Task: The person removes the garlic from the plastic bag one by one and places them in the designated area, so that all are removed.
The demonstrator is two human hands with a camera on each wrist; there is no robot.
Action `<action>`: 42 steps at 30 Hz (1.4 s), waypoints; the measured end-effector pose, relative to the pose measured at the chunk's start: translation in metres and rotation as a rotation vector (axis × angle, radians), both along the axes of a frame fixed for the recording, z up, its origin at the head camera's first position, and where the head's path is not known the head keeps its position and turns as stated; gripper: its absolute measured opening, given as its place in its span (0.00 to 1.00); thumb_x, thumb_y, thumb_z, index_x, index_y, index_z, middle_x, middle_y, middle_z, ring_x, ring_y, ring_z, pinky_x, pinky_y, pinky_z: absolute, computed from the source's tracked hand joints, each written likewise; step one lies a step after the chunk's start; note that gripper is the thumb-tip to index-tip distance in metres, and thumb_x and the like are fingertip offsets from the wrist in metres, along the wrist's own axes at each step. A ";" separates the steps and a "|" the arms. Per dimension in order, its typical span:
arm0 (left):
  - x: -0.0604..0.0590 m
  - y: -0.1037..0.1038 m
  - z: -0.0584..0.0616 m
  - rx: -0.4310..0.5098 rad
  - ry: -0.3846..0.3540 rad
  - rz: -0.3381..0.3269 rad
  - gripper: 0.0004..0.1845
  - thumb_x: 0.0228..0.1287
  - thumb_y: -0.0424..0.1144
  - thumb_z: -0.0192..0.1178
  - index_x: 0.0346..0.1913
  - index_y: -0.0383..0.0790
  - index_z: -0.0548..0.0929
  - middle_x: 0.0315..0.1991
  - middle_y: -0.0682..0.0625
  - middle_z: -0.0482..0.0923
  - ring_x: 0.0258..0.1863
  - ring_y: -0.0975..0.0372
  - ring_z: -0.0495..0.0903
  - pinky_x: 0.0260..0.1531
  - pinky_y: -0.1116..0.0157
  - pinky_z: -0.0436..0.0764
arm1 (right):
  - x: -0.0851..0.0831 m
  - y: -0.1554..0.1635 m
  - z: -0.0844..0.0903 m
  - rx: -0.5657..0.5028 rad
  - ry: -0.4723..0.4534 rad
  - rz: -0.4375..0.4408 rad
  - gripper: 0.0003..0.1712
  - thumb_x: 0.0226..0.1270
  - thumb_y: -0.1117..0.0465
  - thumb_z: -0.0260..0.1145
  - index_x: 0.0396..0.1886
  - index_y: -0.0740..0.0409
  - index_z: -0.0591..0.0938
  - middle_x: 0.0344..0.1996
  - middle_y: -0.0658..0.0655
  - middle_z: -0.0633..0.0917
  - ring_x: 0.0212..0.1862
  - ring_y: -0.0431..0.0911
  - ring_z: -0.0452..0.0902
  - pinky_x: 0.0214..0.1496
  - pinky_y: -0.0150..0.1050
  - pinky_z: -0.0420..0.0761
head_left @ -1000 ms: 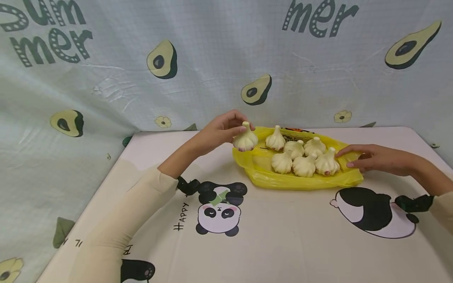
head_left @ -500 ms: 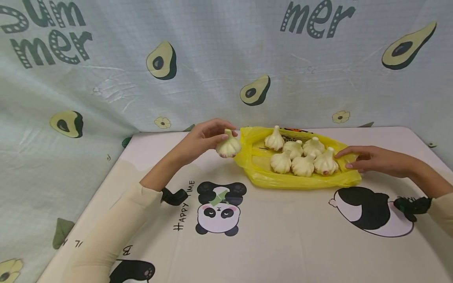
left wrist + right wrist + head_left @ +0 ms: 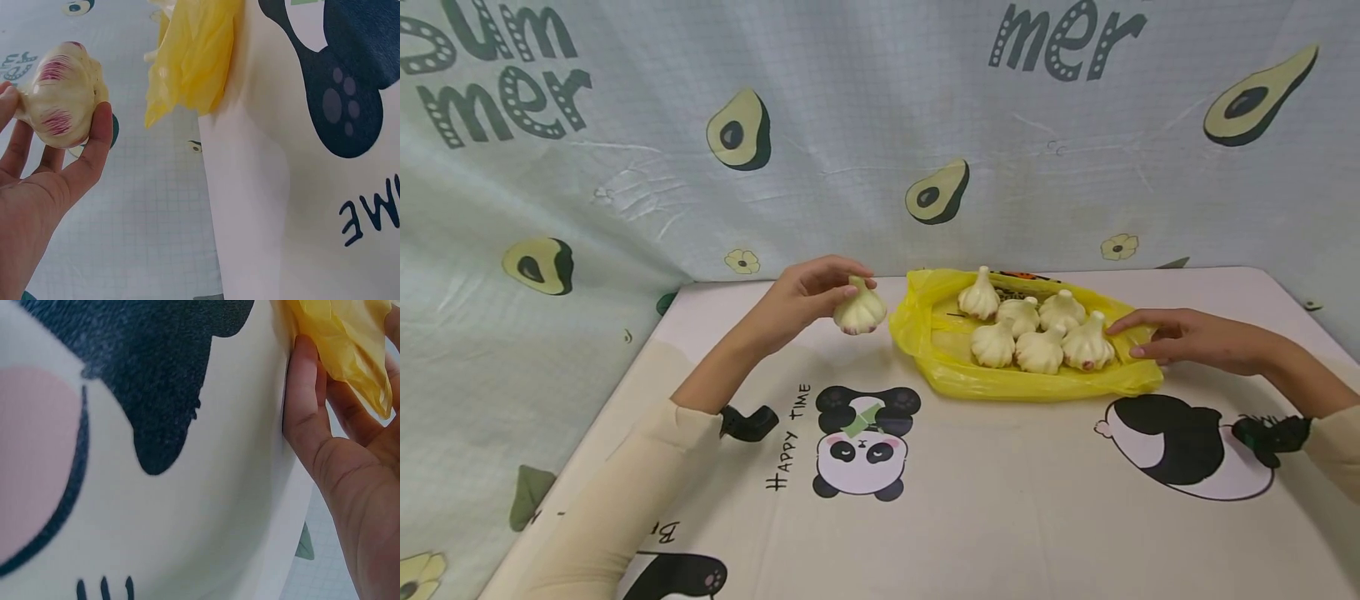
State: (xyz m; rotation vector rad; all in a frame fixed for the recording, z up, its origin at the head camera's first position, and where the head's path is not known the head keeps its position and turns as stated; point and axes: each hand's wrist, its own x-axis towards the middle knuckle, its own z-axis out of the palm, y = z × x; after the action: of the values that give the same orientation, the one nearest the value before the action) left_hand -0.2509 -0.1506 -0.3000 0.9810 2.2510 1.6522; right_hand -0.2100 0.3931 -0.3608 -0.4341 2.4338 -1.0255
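Held up by my left hand (image 3: 808,300) is a garlic bulb (image 3: 860,310), clear of the table, its stem and side between thumb and fingers. Purple-red streaks mark this same garlic bulb (image 3: 62,97) in the left wrist view. A yellow plastic bag (image 3: 1000,385) lies spread at the back of the table, with several more garlic bulbs (image 3: 1038,351) on it. My right hand (image 3: 1210,337) holds the bag's right end, a fingertip close to the nearest bulb. In the right wrist view, the bag's corner (image 3: 350,350) sits between the thumb and fingers.
The table (image 3: 970,517) wears a pale cover printed with pandas and lettering. Behind it hangs a curtain (image 3: 835,125) with avocado prints, meeting the table's back edge. Black wrist straps show on both arms, below beige sleeves (image 3: 625,492).
My left hand has carried the garlic bulb leftward and slightly down, from over the bag's left edge to beside it. My right hand stays at the bag's right end.
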 end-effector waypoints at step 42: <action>-0.005 -0.055 -0.004 0.048 0.030 0.129 0.15 0.76 0.33 0.58 0.61 0.34 0.81 0.57 0.47 0.82 0.52 0.60 0.81 0.46 0.69 0.83 | -0.002 0.004 -0.003 0.010 0.008 -0.007 0.23 0.77 0.55 0.61 0.68 0.49 0.75 0.62 0.62 0.72 0.45 0.46 0.74 0.41 0.40 0.78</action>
State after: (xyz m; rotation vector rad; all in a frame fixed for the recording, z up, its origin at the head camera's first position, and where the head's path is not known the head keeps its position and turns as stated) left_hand -0.2558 -0.2059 -0.3044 0.8938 2.3504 1.7623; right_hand -0.2121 0.3976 -0.3639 -0.4275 2.4478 -1.0158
